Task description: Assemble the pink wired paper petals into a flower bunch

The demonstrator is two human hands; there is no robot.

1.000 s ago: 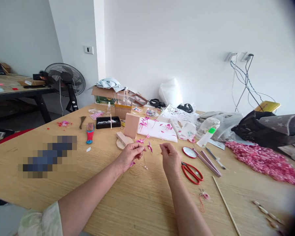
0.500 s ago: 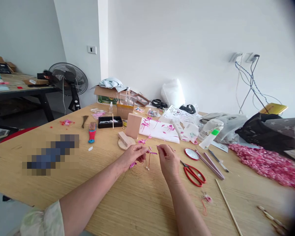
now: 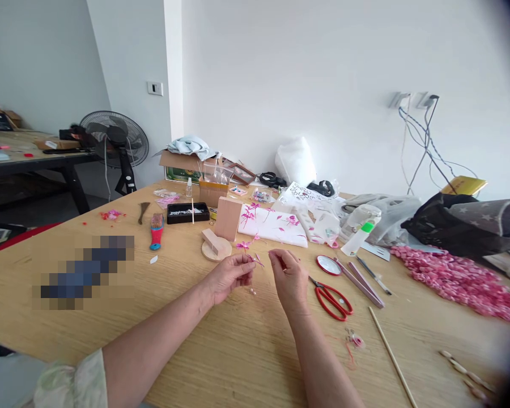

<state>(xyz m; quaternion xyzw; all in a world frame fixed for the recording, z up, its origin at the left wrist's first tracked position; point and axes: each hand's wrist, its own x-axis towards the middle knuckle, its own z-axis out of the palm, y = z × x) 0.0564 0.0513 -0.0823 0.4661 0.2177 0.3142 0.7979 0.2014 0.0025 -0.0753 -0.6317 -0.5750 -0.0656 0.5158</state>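
Just beyond our left hand (image 3: 233, 276) stands one upright wooden board (image 3: 228, 219); beside our right hand (image 3: 289, 279) lie one pair of red-handled scissors (image 3: 333, 301) and one red-rimmed disc (image 3: 328, 264). Our left fingers pinch one purple flower (image 3: 258, 260) between the hands, its long axis slanting down rightward. Two pearly beads (image 3: 253, 292) show below. Our right fingertips press together; on what, we cannot tell.

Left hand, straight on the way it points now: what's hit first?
Likely the right hand, across a gap; the purple flower piece pinched in the left hand would lead. Depth is unclear from one view.
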